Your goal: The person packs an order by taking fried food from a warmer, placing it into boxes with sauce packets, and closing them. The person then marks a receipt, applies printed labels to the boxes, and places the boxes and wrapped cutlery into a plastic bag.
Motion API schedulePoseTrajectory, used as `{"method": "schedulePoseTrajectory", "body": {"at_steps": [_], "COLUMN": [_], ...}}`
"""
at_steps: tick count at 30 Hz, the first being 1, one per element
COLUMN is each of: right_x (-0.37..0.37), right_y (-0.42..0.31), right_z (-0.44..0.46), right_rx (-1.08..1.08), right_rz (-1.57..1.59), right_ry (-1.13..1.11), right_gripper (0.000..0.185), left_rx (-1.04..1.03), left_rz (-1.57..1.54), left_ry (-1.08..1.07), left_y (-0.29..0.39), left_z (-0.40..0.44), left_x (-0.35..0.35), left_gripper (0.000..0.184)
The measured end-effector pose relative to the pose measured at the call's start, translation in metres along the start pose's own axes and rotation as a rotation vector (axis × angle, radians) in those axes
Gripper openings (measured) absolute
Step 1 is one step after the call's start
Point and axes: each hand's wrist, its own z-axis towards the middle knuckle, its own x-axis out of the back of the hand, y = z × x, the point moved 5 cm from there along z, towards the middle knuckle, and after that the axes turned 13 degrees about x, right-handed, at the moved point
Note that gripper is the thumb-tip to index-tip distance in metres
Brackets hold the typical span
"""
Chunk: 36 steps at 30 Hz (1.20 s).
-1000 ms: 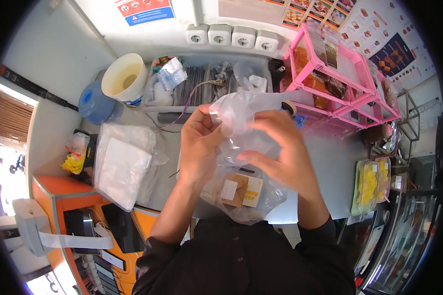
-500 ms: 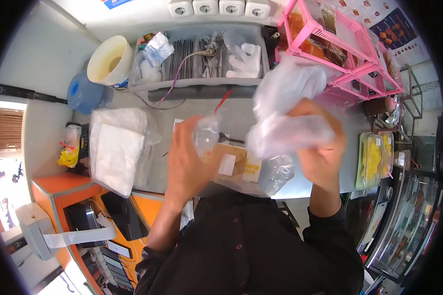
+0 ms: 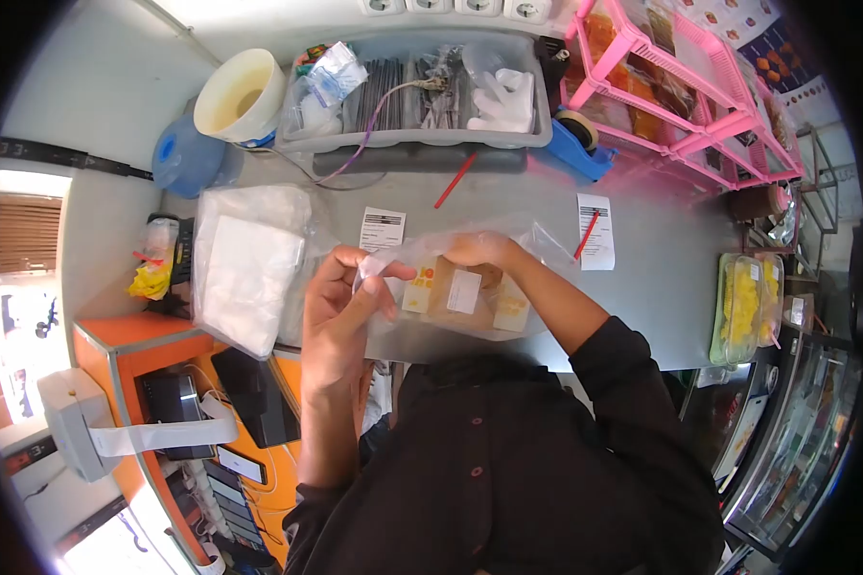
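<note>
A clear plastic bag [image 3: 537, 235] spreads around a brown cardboard box [image 3: 497, 292] with a white label and yellow lettering, close to my body. My left hand [image 3: 343, 302] pinches the bag's left edge between thumb and fingers. At the box's far edge, my right hand [image 3: 478, 249] is bent inward with its fingers curled, partly behind the film. What those fingers grip, if anything, is hidden. Left of the bag's rim lies a printed receipt [image 3: 383, 226]. A second receipt [image 3: 599, 251] with a red stick [image 3: 588, 235] across it lies to the right.
A grey divided bin [image 3: 417, 141] stands along the back, with another red stick [image 3: 455, 180] before it. At right are a blue tape dispenser [image 3: 582, 158], pink racks [image 3: 686, 144] and boxes of yellow food [image 3: 738, 307]. A stack of plastic bags [image 3: 249, 278] lies left.
My right hand has come down and left to the box, and the raised bundle of plastic is gone from the right. My left hand now pinches the bag's edge. The right receipt and tape dispenser show.
</note>
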Motion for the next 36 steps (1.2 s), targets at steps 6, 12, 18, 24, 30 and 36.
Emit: {"method": "schedulePoseTrajectory", "body": {"at_steps": [6,12,18,24,30,36], "right_x": [0.02,0.02,0.056,0.068,0.047,0.05], "right_y": [-0.007,-0.024,-0.139,-0.206,-0.188,-0.176], "right_z": [-0.037,-0.111,-0.186,-0.205,-0.147,-0.117], "right_rx": [-0.152,-0.221,-0.182,0.101,0.28,0.297], "right_rz": [0.06,-0.278,-0.731,-0.811,-0.183,-0.155], "right_ry": [-0.206,-0.101,-0.311,-0.135,0.418,0.34], "right_gripper": [0.044,0.041,0.045,0.028,0.036,0.027], "left_rx": [0.023,-0.029,-0.094,-0.118,-0.155,-0.299], "left_rz": [-0.129,-0.182,-0.094,0.098,0.565,1.059], "left_ry": [0.032,-0.047,0.013,-0.224,-0.333,-0.134], "left_y": [-0.003,-0.001,0.029,0.042,0.053,0.074], "left_z": [0.003,0.008,-0.001,-0.011,-0.008,0.003], "left_x": [0.0,-0.008,-0.007,-0.033,-0.076,-0.044], "left_gripper": [0.017,0.023,0.055,0.062,0.052,0.079]}}
